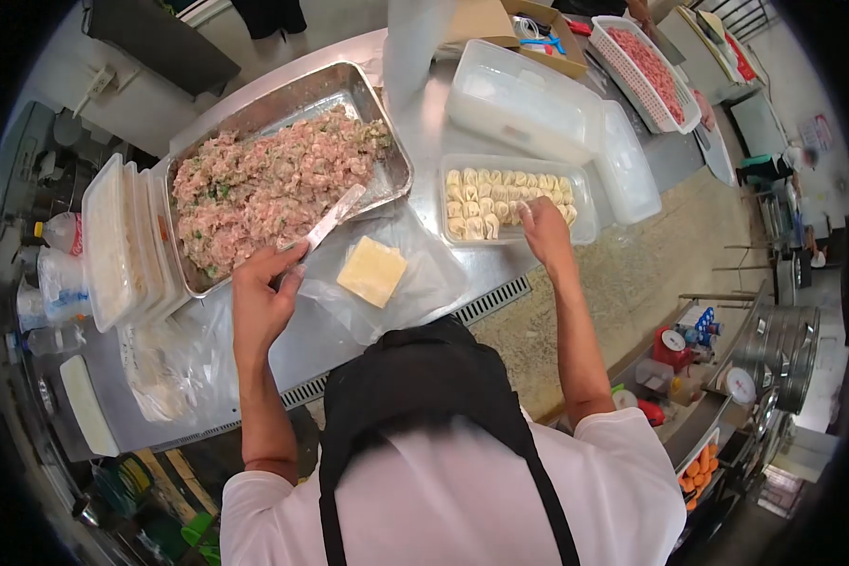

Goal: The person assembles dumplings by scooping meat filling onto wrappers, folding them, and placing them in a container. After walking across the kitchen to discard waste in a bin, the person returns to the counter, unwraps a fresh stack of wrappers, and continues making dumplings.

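Observation:
My left hand (pixel 269 291) is closed around a flat spatula (pixel 333 219), whose blade has some meat on it and rests by the near rim of a metal tray (pixel 406 179). Pink minced meat (pixel 274 179) with green bits fills much of that tray. A stack of square yellow wrappers (pixel 373 271) lies on a plastic sheet (pixel 424 274) between my hands. Over a clear plastic container (pixel 587 212) my right hand (pixel 547 234) is pinched at the fingertips; whatever they hold is hidden. Rows of folded dumplings (pixel 486 198) sit in this container, right under those fingers.
Behind the dumplings stand an empty plastic tub (pixel 528 104) and a lid (pixel 630 165). A white basket of meat (pixel 646 71) is farther right, beside a cardboard box (pixel 561 57). Stacked lidded containers (pixel 113 241) and a plastic bag (pixel 165 368) are at the left.

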{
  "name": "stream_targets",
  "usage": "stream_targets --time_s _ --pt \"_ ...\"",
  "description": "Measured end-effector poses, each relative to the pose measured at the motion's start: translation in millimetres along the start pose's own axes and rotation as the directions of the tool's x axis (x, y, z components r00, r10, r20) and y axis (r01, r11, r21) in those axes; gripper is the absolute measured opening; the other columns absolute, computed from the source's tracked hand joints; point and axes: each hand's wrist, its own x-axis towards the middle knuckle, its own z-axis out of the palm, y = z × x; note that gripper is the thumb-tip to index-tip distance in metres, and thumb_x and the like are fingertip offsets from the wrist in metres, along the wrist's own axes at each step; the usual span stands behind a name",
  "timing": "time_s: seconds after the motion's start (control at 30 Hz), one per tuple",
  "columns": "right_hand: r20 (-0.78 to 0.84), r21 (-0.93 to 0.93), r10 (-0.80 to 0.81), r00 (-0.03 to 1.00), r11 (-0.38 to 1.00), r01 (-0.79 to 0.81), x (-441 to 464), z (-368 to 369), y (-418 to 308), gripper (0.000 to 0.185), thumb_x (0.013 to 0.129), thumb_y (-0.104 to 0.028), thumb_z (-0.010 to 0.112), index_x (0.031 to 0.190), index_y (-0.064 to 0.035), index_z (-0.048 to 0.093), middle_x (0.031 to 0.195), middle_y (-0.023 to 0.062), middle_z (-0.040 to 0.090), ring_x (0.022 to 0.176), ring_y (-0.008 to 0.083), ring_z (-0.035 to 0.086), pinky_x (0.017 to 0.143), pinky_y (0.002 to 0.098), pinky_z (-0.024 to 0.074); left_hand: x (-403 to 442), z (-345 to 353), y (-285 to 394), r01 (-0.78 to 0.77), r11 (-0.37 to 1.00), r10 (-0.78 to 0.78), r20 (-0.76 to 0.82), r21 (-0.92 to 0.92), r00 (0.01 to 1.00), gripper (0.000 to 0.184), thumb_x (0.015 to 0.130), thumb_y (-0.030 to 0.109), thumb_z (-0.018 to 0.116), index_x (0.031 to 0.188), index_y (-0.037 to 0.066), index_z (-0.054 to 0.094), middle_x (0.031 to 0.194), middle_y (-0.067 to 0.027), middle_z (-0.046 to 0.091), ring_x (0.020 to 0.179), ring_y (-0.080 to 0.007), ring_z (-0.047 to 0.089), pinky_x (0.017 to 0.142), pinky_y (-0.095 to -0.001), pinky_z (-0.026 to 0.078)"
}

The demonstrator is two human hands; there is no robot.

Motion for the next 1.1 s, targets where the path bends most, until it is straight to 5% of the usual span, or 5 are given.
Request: stream_targets --time_s 0.2,0.47,0.67,0.97,1.1 --pt "-0.078 0.144 -0.204 0.976 0.966 0.214 -2.3 21.8 2.6 0.034 0.071 -0.008 0.079 0.100 0.0004 0.061 0.100 0.0209 0.065 0.094 0.0401 0.063 0.084 0.0450 0.0502 1.2 -1.2 0.0 0.054 0.998 -0.057 0.062 0.042 0.996 0.035 0.079 -0.007 0.067 0.113 -0.001 0.072 0.077 -0.0039 0.055 0.071 -0.0121 0.051 0.062 -0.0251 0.039" --pt "0.026 0.045 0.057 0.998 0.997 -0.058 4.0 44.6 10.8 0.043 0.057 -0.010 0.087 0.090 -0.0038 0.062 0.079 0.0110 0.068 0.075 0.0328 0.067 0.071 0.0434 0.0530 -2.3 -2.0 -19.6 0.075 0.997 -0.075 -0.006 -0.025 0.997 0.036 0.079 -0.005 0.069 0.113 0.005 0.074 0.072 -0.0056 0.055 0.060 -0.0135 0.045 0.057 -0.0278 0.037" --pt "-0.147 -0.041 -0.225 0.963 0.974 0.222 -17.0 19.5 -52.8 0.038 0.068 -0.012 0.086 0.099 -0.0038 0.067 0.090 0.0123 0.070 0.081 0.0270 0.070 0.070 0.0357 0.0552 -7.7 -6.6 -23.3 0.101 0.995 -0.101 -0.039 0.020 0.994 0.034 0.079 0.000 0.071 0.113 0.006 0.074 0.074 -0.0091 0.057 0.061 -0.0174 0.049 0.059 -0.0299 0.041" --pt "0.128 0.400 -0.670 0.731 0.709 0.581 -80.5 110.7 -182.0 0.022 0.075 -0.017 0.079 0.089 -0.0036 0.069 0.090 0.0142 0.066 0.087 0.0346 0.065 0.076 0.0419 0.0533 -17.0 -9.7 -35.7 0.229 0.972 -0.224 -0.089 0.045 0.970 0.039 0.083 -0.003 0.069 0.121 0.005 0.070 0.091 -0.0040 0.069 0.068 -0.0115 0.048 0.061 -0.0259 0.043" --pt "0.231 0.380 -0.607 0.760 0.776 0.504 -73.5 115.9 -186.8 0.020 0.077 -0.017 0.078 0.083 -0.0005 0.068 0.083 0.0161 0.065 0.082 0.0363 0.064 0.073 0.0412 0.0519 -19.0 -31.1 -51.7 0.224 0.965 -0.190 -0.225 0.137 0.956 0.033 0.086 0.002 0.065 0.118 0.006 0.071 0.095 -0.0193 0.068 0.076 -0.0314 0.063 0.071 -0.0384 0.050"
